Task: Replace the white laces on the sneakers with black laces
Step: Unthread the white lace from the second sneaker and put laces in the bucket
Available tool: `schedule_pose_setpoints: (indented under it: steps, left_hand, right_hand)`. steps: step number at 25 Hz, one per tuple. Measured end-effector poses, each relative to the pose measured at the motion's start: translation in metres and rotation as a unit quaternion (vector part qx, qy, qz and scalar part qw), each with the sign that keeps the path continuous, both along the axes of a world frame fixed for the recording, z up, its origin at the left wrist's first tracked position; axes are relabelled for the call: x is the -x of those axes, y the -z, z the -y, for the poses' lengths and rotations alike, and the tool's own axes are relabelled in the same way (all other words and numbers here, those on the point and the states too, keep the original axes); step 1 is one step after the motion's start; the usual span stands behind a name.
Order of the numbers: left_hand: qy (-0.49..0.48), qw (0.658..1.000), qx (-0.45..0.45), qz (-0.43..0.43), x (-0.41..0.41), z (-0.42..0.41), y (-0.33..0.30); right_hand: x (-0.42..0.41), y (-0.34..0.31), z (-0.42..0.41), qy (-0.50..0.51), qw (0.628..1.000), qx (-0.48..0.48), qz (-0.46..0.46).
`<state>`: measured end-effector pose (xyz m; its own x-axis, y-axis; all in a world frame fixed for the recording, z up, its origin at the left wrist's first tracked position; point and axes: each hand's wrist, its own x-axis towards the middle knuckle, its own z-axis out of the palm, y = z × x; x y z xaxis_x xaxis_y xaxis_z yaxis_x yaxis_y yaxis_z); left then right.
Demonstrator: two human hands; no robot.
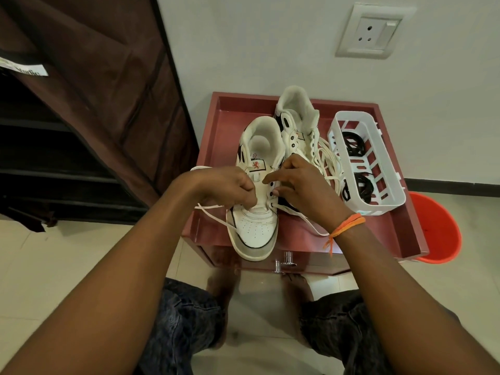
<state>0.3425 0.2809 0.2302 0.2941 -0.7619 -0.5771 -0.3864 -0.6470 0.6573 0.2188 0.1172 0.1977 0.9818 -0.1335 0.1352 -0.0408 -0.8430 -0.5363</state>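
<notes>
Down at the near edge of the red cabinet top (400, 234), the near sneaker (254, 231) is set with its toe overhanging that edge, pointed straight back at the person, its long axis running near to far and the heel opening facing the wall. The sneaker is worked from both sides: the left hand (230, 188) is curled over the tongue, fingers bunched and pinching the white lace (213, 208) just above the toe box, loose lengths being trailed out toward the left edge. The right hand (300, 185) is curled at the eyelet row on the sneaker's right, its fingertips on the lace there, an orange thread band (349, 224) being worn at the wrist. Farther back, toward the far edge, the second sneaker (296, 123) is laid on the same near-to-far axis, heel toward the wall, with an unthreaded white lace pile (328, 161) heaped just beside it. At the right side a white slotted basket (378, 147) is stood lengthwise, and coiled black laces (354, 147) are held inside it. Past the right edge, an orange bucket (438, 231) is seen on the floor.
</notes>
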Motion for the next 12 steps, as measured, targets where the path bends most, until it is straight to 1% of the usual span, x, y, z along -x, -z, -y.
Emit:
schedule_pose_setpoints:
  steps: [1, 3, 5, 7, 8, 9, 12]
  left_hand:
    - [-0.001, 1.0, -0.003, -0.021, -0.002, -0.003, 0.0]
    - [-0.013, 1.0, 0.002, -0.019, 0.001, -0.002, -0.001]
    - [-0.037, 0.998, 0.037, 0.034, 0.012, 0.006, -0.001]
    - [-0.029, 0.99, 0.06, 0.125, 0.022, 0.014, -0.001]
    - [-0.025, 0.986, 0.061, 0.153, 0.023, 0.016, 0.002]
    - [-0.02, 0.985, 0.055, 0.16, 0.023, 0.017, 0.006]
    - [0.013, 0.99, 0.023, 0.141, 0.02, 0.016, 0.002]
  right_hand:
    - [0.001, -0.001, 0.0, -0.005, 1.0, -0.002, 0.001]
    - [0.001, -0.001, 0.001, -0.013, 1.0, -0.012, -0.006]
    - [0.001, -0.001, 0.003, -0.013, 1.0, -0.021, -0.011]
    - [0.0, 0.001, 0.005, -0.005, 1.0, -0.03, -0.002]
    - [-0.001, 0.002, 0.006, -0.001, 0.999, -0.036, 0.0]
    - [0.0, 0.003, 0.007, -0.001, 0.999, -0.041, -0.001]
    - [0.001, 0.002, 0.007, -0.018, 0.999, -0.038, -0.028]
